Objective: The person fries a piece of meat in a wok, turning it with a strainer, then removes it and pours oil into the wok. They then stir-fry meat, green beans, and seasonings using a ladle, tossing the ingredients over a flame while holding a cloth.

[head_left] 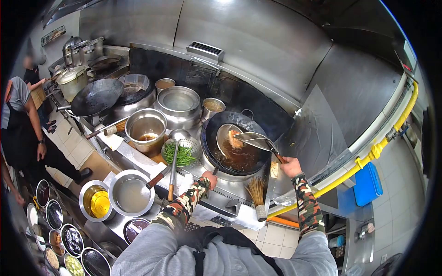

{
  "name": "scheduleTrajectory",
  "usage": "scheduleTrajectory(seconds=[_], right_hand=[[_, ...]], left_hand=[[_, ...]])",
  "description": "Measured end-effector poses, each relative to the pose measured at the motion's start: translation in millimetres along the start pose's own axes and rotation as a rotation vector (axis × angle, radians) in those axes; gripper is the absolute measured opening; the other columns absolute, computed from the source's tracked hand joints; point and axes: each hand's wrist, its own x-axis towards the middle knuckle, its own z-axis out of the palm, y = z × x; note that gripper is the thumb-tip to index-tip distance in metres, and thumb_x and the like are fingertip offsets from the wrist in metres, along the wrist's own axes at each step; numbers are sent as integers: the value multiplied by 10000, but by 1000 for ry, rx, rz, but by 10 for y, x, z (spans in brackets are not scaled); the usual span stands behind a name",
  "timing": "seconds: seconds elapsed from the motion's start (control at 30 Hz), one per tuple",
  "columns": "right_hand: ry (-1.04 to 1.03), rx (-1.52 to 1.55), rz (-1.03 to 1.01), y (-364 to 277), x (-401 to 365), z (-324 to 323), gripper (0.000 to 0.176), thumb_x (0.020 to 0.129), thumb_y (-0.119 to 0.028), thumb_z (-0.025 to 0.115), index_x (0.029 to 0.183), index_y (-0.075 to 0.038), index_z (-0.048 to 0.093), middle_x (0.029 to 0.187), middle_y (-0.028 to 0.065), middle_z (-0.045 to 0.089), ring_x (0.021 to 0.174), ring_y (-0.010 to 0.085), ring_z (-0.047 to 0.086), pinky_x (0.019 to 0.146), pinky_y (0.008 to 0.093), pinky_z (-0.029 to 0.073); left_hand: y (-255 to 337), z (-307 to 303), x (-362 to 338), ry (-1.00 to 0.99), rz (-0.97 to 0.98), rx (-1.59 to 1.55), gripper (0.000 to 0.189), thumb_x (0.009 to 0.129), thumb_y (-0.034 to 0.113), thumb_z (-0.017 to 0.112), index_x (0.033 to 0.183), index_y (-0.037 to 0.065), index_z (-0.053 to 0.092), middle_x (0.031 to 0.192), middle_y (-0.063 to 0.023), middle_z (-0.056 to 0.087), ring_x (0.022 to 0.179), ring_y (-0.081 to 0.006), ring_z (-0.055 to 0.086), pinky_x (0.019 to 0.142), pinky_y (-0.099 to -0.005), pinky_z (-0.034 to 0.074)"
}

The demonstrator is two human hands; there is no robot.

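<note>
A dark wok (251, 164) holds brown liquid on the stove in front of me. My left hand (210, 179) is closed around the handle of a round strainer (223, 139), which sits over the liquid with a piece of orange-brown food (235, 139) in it. My right hand (290, 167) grips the handle of a metal ladle (253, 137), its head touching or just above the food. Left of the wok, a perforated ladle (195, 146) holds green beans (182, 155). A bamboo brush (256, 193) stands by the stove's front edge, between my hands.
Pots (146, 129) and an empty wok (96, 97) stand on the stove to the left. Nearer me are a pot of cloudy liquid (131, 193), a bowl of yellow oil (97, 202) and several seasoning containers (72, 239). A person (23, 124) stands at far left. A yellow pipe (375, 151) runs along the right.
</note>
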Motion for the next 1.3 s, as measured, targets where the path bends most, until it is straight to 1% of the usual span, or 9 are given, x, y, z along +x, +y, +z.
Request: scheduleTrajectory(seconds=[0.1,0.2,0.33,0.43,0.47,0.57,0.8,1.03,1.3], right_hand=[[-102,-21,82,-7,150,113,363,630,-138,612,975,-37,659,672,117,622,623,152,585,627,282,457],[-126,-7,156,-10,216,205,353,625,-158,624,949,-22,657,662,117,615,623,164,585,628,288,456],[-93,-140,82,102,212,315,332,633,-174,627,928,-25,656,697,159,624,666,239,621,643,326,467],[-36,-301,-24,-3,39,390,349,661,-164,599,998,-78,636,817,208,623,817,341,614,724,373,465],[-34,-365,-32,-50,-25,403,377,664,-158,594,1035,-93,623,846,203,625,833,352,606,735,372,466],[-69,-335,-58,189,7,536,434,665,-146,598,1096,-97,600,909,198,626,873,347,604,772,356,466],[42,-156,-7,236,-149,496,533,633,-178,634,1139,-25,570,1028,204,610,971,311,591,854,353,451],[53,10,13,151,-191,297,516,612,-160,643,1104,-13,592,916,193,643,851,252,637,781,300,468],[39,656,285,163,-324,113,455,641,-8,587,1094,26,596,667,59,592,442,68,472,384,218,363]], left_hand=[[821,-240,-464,126,-423,-367,111,773,136,609,793,29,587,595,-74,574,499,-229,578,439,-369,447],[1045,-373,-537,105,-511,-283,108,708,82,646,791,39,592,623,-74,600,530,-205,588,475,-338,461],[59,-156,34,-164,-67,-103,111,669,59,656,757,48,589,637,-77,608,535,-206,586,473,-312,456],[776,-400,-299,-63,-367,-369,33,674,12,580,694,34,567,550,-56,538,448,-186,519,404,-312,387],[915,-524,-399,-232,-431,-684,78,720,-11,504,687,28,563,524,-57,513,405,-165,480,373,-311,347],[954,-424,-263,4,-522,-672,136,766,-5,451,687,21,559,512,-70,506,381,-159,463,352,-301,329],[1075,-449,-324,-7,-575,-710,163,846,64,433,723,31,534,518,-1,417,382,-96,356,334,-243,289],[1288,-534,-443,36,-645,-767,139,834,105,473,754,35,563,539,-6,469,411,-102,415,362,-227,365],[1412,-777,-742,49,-507,-703,326,805,208,582,990,-59,560,816,-139,602,720,-205,630,598,-346,569]])
